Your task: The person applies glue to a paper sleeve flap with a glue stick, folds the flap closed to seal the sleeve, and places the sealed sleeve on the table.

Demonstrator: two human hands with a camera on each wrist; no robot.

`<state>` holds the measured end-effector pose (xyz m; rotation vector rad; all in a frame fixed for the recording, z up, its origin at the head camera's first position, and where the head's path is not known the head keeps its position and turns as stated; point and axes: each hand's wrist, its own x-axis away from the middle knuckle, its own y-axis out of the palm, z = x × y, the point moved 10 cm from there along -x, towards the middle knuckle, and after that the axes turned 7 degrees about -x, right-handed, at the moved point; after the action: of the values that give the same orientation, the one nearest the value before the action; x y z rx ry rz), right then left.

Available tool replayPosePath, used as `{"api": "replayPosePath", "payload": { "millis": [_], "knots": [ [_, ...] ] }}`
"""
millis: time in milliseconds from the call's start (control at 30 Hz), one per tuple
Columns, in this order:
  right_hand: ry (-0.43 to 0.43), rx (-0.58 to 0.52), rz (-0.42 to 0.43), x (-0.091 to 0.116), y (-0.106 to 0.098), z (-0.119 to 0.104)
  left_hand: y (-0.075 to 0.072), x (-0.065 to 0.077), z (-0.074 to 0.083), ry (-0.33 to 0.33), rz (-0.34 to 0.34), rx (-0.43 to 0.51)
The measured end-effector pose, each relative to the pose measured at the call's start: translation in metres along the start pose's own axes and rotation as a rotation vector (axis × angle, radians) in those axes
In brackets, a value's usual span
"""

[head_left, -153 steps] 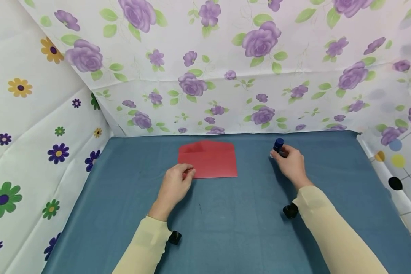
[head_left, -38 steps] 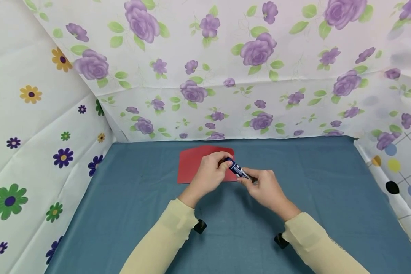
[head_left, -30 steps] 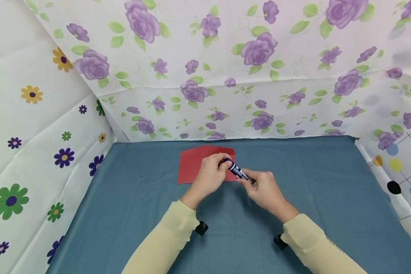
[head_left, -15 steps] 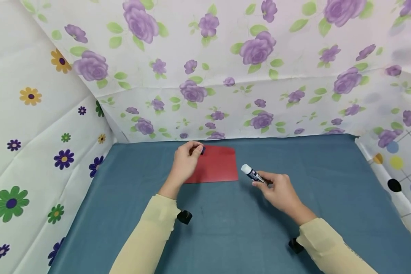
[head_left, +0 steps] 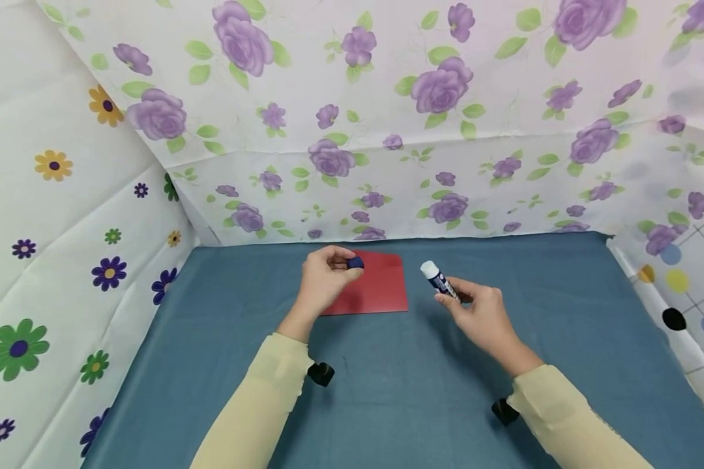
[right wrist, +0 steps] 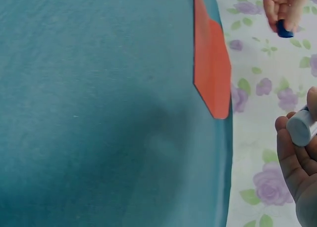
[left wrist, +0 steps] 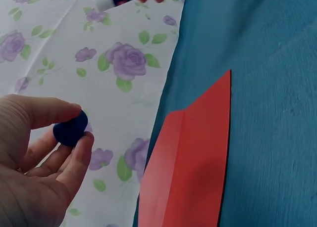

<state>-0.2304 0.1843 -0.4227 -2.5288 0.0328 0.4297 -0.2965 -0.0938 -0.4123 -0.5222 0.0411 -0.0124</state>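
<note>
Between thumb and fingers, my left hand [head_left: 324,279] pinches a dark blue glue stick cap [head_left: 355,262] above the red envelope [head_left: 381,286]. The left wrist view shows the round cap [left wrist: 70,129] held at the fingertips. My right hand [head_left: 482,317] grips an uncapped glue stick [head_left: 440,281], its white end tilted up and to the left, just right of the envelope. In the right wrist view that white end [right wrist: 299,129] faces the camera. The envelope lies on the blue cloth with its flap at the far side; my left hand hides its left part.
A blue cloth [head_left: 387,391] covers the table. Behind it hangs a white sheet with purple roses [head_left: 440,85], and a flower-printed sheet [head_left: 64,260] stands along the left. Dotted, lined fabric [head_left: 698,312] borders the right edge. Each wrist carries a small black camera [head_left: 321,374].
The glue stick, earlier capped in my right hand, was brought to my left hand over the envelope. The cap came off, and the hands moved apart, left with cap, right with stick.
</note>
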Motion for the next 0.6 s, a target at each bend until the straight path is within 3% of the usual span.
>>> {"api": "replayPosePath", "payload": {
  "millis": [333,500,600],
  "knots": [
    [0.043,0.030,0.066,-0.008,-0.025,0.001,0.025,-0.012,0.007,0.029,-0.013,-0.032],
    [0.075,0.032,0.086,-0.009,-0.034,0.008,0.035,-0.018,0.014,0.068,0.018,-0.051],
    [0.093,0.020,0.093,-0.009,-0.036,0.011,0.044,-0.023,0.013,0.056,0.025,-0.043]
  ]
}}
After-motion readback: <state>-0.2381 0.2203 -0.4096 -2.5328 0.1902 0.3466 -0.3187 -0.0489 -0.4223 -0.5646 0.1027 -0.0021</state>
